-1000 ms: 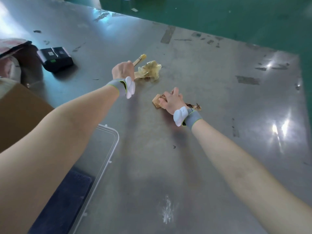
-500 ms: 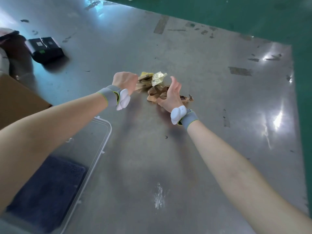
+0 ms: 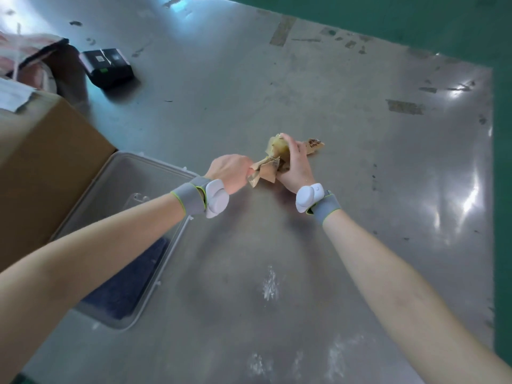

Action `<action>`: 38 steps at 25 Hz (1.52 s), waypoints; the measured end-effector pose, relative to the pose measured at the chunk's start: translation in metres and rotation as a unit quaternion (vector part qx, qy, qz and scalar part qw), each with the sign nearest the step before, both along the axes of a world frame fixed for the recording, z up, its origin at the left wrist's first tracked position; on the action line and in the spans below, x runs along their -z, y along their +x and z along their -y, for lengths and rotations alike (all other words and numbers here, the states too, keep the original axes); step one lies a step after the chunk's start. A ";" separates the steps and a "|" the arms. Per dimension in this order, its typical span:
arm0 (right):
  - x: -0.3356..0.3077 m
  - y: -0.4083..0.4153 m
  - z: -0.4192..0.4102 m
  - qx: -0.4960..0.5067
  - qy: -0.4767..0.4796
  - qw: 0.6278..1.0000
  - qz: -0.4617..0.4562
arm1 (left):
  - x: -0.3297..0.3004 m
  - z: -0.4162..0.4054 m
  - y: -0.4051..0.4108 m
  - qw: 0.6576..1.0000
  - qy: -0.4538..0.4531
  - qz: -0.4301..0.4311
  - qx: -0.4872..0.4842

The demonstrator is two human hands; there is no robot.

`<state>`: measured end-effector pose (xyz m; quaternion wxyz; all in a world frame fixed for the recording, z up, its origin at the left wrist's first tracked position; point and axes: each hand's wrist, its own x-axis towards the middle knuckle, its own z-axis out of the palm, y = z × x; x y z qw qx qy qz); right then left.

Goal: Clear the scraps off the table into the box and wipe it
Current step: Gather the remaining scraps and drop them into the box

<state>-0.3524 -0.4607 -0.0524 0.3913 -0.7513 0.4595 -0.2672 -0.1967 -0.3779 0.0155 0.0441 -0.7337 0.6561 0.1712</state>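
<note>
scraps (image 3: 267, 169): one crumpled bunch, long axis left-near to right-far | left hand (image 3: 231, 173) and right hand (image 3: 295, 167): both gripping it | tabletop (image 3: 360, 217) | box (image 3: 133, 189): one, left

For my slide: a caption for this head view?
Both hands, left and right, bunch paper scraps on a metal table.
</note>
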 end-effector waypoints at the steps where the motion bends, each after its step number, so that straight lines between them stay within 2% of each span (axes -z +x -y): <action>1: -0.002 -0.003 -0.005 -0.007 -0.006 1.000 0.000 | 0.000 -0.010 -0.004 0.999 -0.002 -0.027 -0.020; 8: -0.021 -0.034 -0.079 -0.036 -0.010 0.999 -0.013 | -0.002 -0.096 -0.034 0.990 -0.010 -0.113 -0.078; 16: -0.056 -0.075 -0.190 0.053 -0.005 0.998 0.013 | -0.029 -0.196 -0.070 0.974 -0.021 -0.208 -0.089; 27: -0.102 -0.118 -0.328 0.177 -0.078 0.981 -0.009 | -0.051 -0.293 -0.088 0.956 -0.068 -0.283 0.028; 38: -0.104 -0.175 -0.460 0.328 -0.050 0.943 -0.038 | -0.036 -0.359 -0.137 0.933 0.005 -0.323 0.161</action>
